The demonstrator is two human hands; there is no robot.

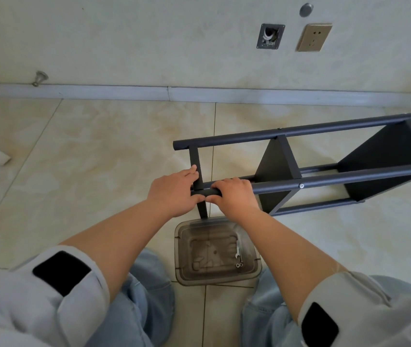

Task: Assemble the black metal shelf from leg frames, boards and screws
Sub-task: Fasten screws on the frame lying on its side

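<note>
While the shelf [299, 169] lies on its side across the frame's right half, the left hand [174, 191] grips its end crossbar and the right hand [234, 196] wraps the near tube; rigid, probably light, best held by the tubes.

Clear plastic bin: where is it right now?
Head view, bottom centre: the clear plastic bin sits on the floor tiles between the person's knees, just below both hands on the black shelf frame.
</note>
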